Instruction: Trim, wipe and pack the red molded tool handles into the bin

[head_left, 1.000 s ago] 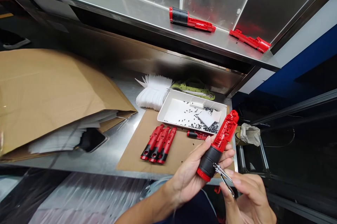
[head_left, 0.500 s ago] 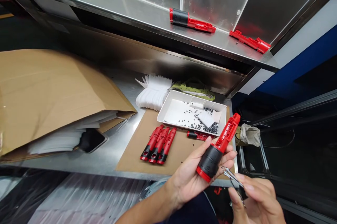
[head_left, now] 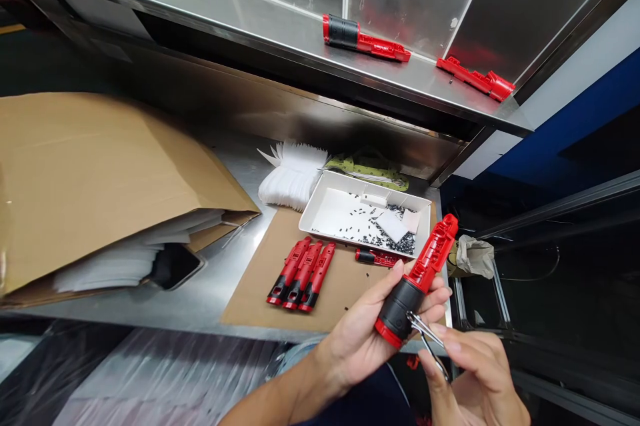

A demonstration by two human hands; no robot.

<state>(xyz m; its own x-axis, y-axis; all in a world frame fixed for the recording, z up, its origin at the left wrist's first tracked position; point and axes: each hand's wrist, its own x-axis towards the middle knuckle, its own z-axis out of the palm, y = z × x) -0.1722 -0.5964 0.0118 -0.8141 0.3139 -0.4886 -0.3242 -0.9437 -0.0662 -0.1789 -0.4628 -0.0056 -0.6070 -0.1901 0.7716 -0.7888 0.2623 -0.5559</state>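
Note:
My left hand (head_left: pixel 367 336) grips a red and black tool handle (head_left: pixel 415 279) by its black collar, tilted up to the right over the bench's front edge. My right hand (head_left: pixel 473 379) pinches metal tweezers (head_left: pixel 425 339) whose tips touch the handle's black end. On the cardboard mat (head_left: pixel 280 266) lie three matching red handles (head_left: pixel 303 274) side by side, and another small one (head_left: pixel 375 257) rests by the white tray (head_left: pixel 320 203), which holds several tiny dark parts.
A steel shelf (head_left: pixel 300 33) above carries a red and black handle (head_left: pixel 363 39) and a red half-shell (head_left: pixel 475 78). A large brown cardboard sheet (head_left: pixel 90 173) covers white stacks at left. White plastic pieces (head_left: pixel 293 173) are fanned behind the mat.
My right hand drew the tweezers slightly away from the handle's end, then brought them back against it. The left hand tilted the handle a little.

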